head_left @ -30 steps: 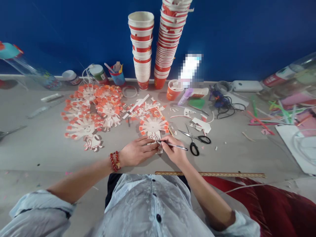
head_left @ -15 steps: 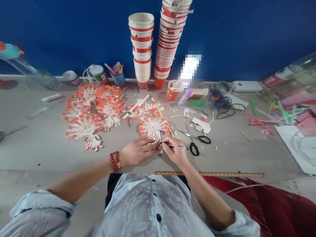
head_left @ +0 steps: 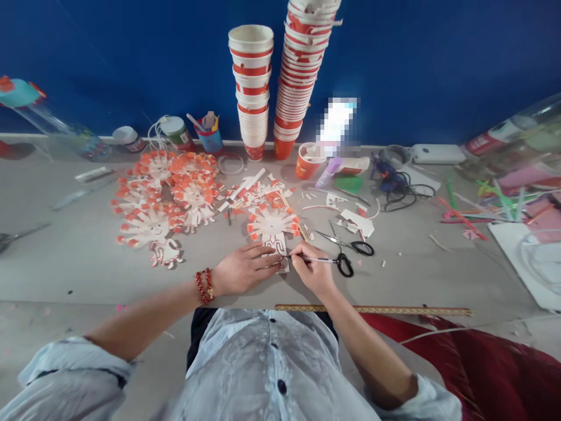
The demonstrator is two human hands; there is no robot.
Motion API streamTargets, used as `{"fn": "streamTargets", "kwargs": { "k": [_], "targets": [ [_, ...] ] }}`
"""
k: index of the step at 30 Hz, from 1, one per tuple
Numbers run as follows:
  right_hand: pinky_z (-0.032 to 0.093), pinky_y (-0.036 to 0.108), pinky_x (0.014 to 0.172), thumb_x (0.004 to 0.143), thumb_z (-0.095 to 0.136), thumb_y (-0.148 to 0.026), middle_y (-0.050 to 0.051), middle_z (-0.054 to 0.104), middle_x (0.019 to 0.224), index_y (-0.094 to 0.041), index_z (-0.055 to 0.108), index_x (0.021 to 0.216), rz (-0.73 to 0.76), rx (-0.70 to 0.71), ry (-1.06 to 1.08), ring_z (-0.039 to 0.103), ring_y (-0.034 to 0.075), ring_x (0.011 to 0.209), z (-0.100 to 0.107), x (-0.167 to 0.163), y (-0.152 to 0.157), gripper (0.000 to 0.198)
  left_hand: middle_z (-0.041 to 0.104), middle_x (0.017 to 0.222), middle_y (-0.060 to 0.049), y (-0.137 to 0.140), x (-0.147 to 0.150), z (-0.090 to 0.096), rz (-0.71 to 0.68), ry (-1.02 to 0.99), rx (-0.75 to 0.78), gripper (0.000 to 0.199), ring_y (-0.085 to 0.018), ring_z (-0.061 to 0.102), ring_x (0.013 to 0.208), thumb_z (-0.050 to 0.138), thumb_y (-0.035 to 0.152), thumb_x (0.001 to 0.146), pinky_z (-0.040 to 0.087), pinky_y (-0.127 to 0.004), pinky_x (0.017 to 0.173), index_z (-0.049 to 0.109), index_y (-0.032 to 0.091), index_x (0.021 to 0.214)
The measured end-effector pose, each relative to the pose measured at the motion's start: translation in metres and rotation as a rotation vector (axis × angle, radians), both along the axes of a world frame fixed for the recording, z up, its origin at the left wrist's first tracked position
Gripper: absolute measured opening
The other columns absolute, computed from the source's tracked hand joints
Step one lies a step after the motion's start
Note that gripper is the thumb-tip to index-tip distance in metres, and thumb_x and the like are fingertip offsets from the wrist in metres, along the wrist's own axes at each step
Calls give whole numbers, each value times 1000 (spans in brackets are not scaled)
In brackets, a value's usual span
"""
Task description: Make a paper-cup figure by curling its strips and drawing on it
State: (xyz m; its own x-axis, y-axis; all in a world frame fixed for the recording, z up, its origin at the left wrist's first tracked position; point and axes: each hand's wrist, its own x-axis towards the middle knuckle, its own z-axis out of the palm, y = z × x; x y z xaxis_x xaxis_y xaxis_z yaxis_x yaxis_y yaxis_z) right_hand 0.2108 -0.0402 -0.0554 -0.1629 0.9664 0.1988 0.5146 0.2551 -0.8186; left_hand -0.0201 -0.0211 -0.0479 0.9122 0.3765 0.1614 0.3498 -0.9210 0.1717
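Note:
My left hand [head_left: 248,268] lies flat with fingers stretched, its fingertips on a white paper piece [head_left: 275,241] that carries a drawn dark outline. Just above that piece is a round paper-cup cutout [head_left: 272,224] with fringed, orange-tipped edges. In my right hand [head_left: 313,270] is a pen [head_left: 319,259], its tip at the right edge of the white paper. The fingers are wrapped around the pen's front part, and its back end reaches toward the scissors. Black-handled scissors [head_left: 344,248] lie partly spread on the table to the right. My left fingers cover part of the drawing.
Fringed cup figures [head_left: 151,225] are grouped at the left. Two tall stacks of paper cups [head_left: 253,88] stand by the blue wall. Paper scraps [head_left: 263,192], a glue gun [head_left: 390,178] with a cord, and a wooden ruler [head_left: 372,310] along the front edge are around.
My right hand and the pen have shifted slightly to the right, drawing the tip away from the middle of the drawing. My left hand has stayed in place.

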Motion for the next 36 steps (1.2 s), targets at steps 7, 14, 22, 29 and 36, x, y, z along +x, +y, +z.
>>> {"fn": "streamTargets", "kwargs": {
  "k": [7, 14, 22, 29, 36],
  "targets": [
    [31, 22, 50, 80, 50, -16, -6, 45, 53, -21, 54, 69, -17, -8, 23, 40, 10, 48, -1, 1, -1, 13, 54, 139, -8, -1, 1, -1, 7, 3, -3, 43, -24, 45, 129, 45, 20, 95, 32, -44, 113, 48, 20, 137],
    [40, 22, 50, 87, 49, -22, -2, 61, 65, -21, 58, 86, -84, -87, 226, 54, 11, 53, -4, 1, -5, 10, 58, 134, -8, 3, 1, 4, 32, -45, -126, 44, -23, 47, 128, 44, 20, 95, 34, -43, 110, 46, 21, 138],
    [45, 23, 51, 87, 54, -24, 1, 66, 73, -22, 53, 94, -92, -97, 264, 62, 14, 60, -2, 0, -10, 7, 62, 125, -11, 14, -1, 0, 159, -188, -343, 38, -19, 58, 116, 39, 14, 96, 44, -35, 96, 47, 19, 133],
    [37, 20, 44, 86, 53, -23, -3, 61, 61, -21, 54, 80, -29, -113, 247, 52, 10, 48, 5, 2, -14, 7, 64, 123, -9, 16, 0, -1, 165, -201, -390, 34, -18, 59, 113, 37, 12, 97, 44, -33, 94, 52, 20, 127],
    [35, 20, 46, 87, 53, -24, -3, 59, 62, -21, 56, 80, 78, -160, 179, 50, 10, 50, 12, -11, -22, 9, 66, 120, -9, 16, 0, -2, 159, -249, -408, 33, -17, 60, 111, 37, 14, 98, 43, -32, 94, 51, 19, 127]
  ]
}}
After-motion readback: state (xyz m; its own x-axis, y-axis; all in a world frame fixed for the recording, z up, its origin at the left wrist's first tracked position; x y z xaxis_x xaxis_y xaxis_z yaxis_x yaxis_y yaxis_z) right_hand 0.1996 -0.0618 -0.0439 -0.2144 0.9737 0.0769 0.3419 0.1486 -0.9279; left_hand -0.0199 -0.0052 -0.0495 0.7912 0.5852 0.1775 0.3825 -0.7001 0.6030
